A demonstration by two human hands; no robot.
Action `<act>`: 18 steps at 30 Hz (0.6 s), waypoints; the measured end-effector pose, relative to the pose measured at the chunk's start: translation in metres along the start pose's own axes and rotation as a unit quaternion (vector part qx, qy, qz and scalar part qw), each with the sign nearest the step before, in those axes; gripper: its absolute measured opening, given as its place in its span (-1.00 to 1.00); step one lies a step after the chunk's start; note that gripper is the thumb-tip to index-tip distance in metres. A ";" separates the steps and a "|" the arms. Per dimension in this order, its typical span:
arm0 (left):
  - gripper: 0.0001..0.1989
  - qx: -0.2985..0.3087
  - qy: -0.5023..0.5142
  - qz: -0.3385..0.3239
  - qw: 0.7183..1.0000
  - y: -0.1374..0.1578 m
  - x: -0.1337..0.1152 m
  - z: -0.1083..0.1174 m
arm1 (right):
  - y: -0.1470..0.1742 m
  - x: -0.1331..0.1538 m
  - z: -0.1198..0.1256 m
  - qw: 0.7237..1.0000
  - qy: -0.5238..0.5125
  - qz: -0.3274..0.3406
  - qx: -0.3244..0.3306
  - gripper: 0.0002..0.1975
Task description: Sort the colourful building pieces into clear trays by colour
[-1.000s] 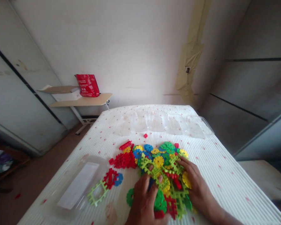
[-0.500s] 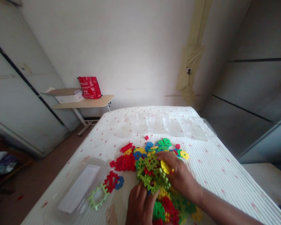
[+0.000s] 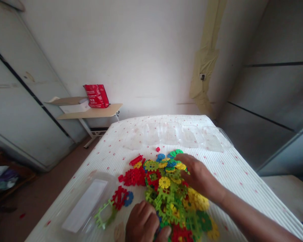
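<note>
Shifted since half a second ago: right hand [image 3: 198, 173], now out at the far right edge of the pile [image 3: 164, 198] of toy pieces; left hand [image 3: 142, 220], now slightly farther out at the near left edge; green squares [image 3: 175, 215], then bunched between both hands, now spread over the pile's middle and near part. Under the right fingers, loosely bent, flower-like discs [image 3: 170, 163] at the pile's far side; cannot tell whether gripping any. At the near left edge, left fingers curled in, thumb apart; cannot tell whether holding a piece. Hidden behind both hands: parts of the pile's edges.

Packed at the pile's left end, red squares [image 3: 134, 176]. Just left of the pile, a blue disc [image 3: 128, 198], a loose red square [image 3: 120, 197] and a pale green frame [image 3: 112, 215]; farther left, a clear tray [image 3: 102, 196] with white paper [image 3: 86, 205]. Beyond the pile, a small red block [image 3: 158, 149], then a row of clear containers [image 3: 171, 134]. Well beyond to the left, a glossy red bag [image 3: 96, 96].

Beneath the pile, white ribbed cloth [image 3: 232, 188] with red specks. Squares toothed and latticed, discs flat with notched rims.
</note>
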State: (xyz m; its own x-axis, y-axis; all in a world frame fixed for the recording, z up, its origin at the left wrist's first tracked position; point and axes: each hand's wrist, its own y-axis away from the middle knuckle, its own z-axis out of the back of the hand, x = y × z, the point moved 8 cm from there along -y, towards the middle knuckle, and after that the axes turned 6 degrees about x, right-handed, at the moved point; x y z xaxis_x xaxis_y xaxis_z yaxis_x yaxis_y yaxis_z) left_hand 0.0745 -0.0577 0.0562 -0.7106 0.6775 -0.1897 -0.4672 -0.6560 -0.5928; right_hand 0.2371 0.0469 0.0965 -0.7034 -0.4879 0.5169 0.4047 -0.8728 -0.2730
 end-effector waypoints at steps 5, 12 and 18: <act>-0.72 -0.055 0.027 0.056 0.997 -0.020 0.028 0.023 | 0.014 -0.092 0.004 0.985 0.115 -0.114 0.052 -0.47; -0.49 0.050 -0.099 0.301 0.947 -0.045 0.090 -0.019 | -0.006 -0.088 -0.034 0.986 0.022 -0.090 0.141 -0.30; -0.60 0.102 -0.091 0.327 0.935 -0.041 0.088 -0.041 | -0.022 -0.056 -0.051 0.975 -0.084 -0.031 0.204 -0.25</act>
State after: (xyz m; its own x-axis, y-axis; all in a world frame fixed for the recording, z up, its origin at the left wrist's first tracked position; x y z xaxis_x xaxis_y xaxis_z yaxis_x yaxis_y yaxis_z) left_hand 0.0529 0.0422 0.0323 -0.9486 0.0541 -0.3117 0.0209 -0.9724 -0.2324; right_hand 0.2379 0.0928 0.0326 -0.6414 -0.3951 0.6576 0.5877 -0.8040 0.0902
